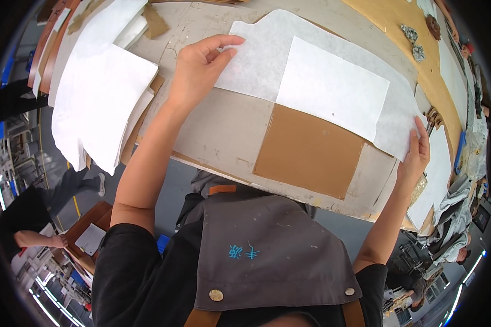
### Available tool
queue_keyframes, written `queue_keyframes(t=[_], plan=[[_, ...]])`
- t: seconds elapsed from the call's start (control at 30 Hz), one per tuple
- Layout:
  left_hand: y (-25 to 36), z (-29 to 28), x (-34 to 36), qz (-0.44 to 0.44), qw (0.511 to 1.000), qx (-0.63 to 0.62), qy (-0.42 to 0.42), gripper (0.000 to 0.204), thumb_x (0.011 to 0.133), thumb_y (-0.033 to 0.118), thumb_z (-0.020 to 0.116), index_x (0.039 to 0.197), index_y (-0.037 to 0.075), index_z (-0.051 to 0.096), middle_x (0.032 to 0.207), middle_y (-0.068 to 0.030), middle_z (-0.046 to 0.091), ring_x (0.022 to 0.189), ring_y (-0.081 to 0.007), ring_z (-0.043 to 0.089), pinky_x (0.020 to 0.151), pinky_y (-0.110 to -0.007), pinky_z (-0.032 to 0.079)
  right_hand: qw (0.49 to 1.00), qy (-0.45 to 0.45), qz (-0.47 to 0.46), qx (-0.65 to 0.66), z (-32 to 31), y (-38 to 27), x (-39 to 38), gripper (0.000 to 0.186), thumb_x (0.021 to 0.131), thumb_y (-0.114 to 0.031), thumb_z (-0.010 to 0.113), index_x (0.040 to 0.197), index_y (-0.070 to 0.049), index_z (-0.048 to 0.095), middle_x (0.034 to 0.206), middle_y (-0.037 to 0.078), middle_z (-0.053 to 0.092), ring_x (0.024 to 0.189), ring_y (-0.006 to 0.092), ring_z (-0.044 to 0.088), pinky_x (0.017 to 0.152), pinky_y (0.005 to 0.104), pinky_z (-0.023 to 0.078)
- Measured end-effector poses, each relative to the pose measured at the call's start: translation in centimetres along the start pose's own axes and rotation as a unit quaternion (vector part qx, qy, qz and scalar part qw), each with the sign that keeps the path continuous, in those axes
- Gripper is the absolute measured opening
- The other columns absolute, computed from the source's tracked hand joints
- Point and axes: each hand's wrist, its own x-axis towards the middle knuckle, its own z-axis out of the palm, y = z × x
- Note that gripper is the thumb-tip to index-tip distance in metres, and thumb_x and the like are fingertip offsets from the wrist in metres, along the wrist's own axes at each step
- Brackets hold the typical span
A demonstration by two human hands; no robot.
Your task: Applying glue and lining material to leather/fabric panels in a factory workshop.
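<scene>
Holding something pale, a brown bin stands near the bench; left hand pinches one end of a white sheet, right hand the other.

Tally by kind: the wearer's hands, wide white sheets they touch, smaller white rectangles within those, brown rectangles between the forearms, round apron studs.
Left hand and right hand: 2
Wide white sheet: 1
Smaller white rectangle: 1
Brown rectangle: 1
Apron studs: 2
Total: 7
</scene>
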Motion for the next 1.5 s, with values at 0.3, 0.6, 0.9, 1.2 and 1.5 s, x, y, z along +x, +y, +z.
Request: queue_keyframes(t=[0.3, 0.6, 0.9, 1.2, 1.5], plan=[[-0.4, 0.1, 0.3, 0.005, 1.000, -0.006, 0.002, 0.018, 0.088, 0.007, 0.059, 0.104, 0.008, 0.069, 0.056, 0.0107, 0.035, 0.052, -0.0016, 0.026, 0.047, -0.021, 0.021, 1.000, -0.006, 0.000, -0.019, 0.5, -0.3, -0.2, 0.028, 0.093, -0.003, 0.052, 0.120, 0.002, 0.058, 0.118, 0.010, 0.061, 0.099, 0.0089, 0.057, 0.088, 0.0200, 0.044], [-0.2, 0.4, 0.4, -0.005, 1.000, -0.001, -0.005, 0.018, 0.088, 0.007, 0.059, 0.104, 0.009, 0.068, 0.056, 0.0097, 0.037, 0.053, -0.0022, 0.027, 0.048, -0.021, 0.022, 1.000, -0.001, 0.001, -0.016, 0.1, 0.1, 0.0, 0.028, 0.093, -0.003, 0.052, 0.120, 0.002, 0.058, 0.118, 0.009, 0.061, 0.100, 0.0087, 0.057, 0.088, 0.0200, 0.044], [-0.9, -0.2, 0.1, 0.140, 0.981, 0.117, 0.060, 0.020, 0.083, 0.007, 0.065, 0.103, 0.007, 0.068, 0.082, -0.0003, 0.062, 0.062, -0.0078, 0.048, 0.055, -0.022, 0.039, 0.999, -0.006, -0.005, -0.031, 0.4, -0.3, 0.1, 0.027, 0.094, -0.004, 0.051, 0.119, 0.002, 0.059, 0.117, 0.009, 0.062, 0.099, 0.0081, 0.058, 0.087, 0.0197, 0.044], [-1.7, -2.1, -3.5, 0.257, 0.917, 0.287, 0.102, 0.024, 0.076, 0.001, 0.066, 0.100, 0.005, 0.066, 0.104, -0.0061, 0.064, 0.087, -0.0229, 0.055, 0.073, -0.030, 0.046, 0.999, -0.007, -0.003, -0.034, 0.4, -0.2, 0.2, 0.028, 0.094, -0.004, 0.051, 0.120, 0.002, 0.058, 0.118, 0.008, 0.062, 0.098, 0.0078, 0.057, 0.088, 0.0195, 0.043], [-1.5, -0.5, -5.6, 0.245, 0.894, 0.375, 0.019, 0.042, 0.077, 0.008, 0.068, 0.118, 0.009, 0.060, 0.132, -0.0023, 0.054, 0.113, -0.0304, 0.049, 0.092, -0.040, 0.036, 1.000, -0.012, -0.002, -0.024, 0.3, 0.2, 0.1, 0.028, 0.094, -0.004, 0.052, 0.120, 0.002, 0.058, 0.118, 0.008, 0.061, 0.097, 0.0073, 0.057, 0.087, 0.0189, 0.044]])
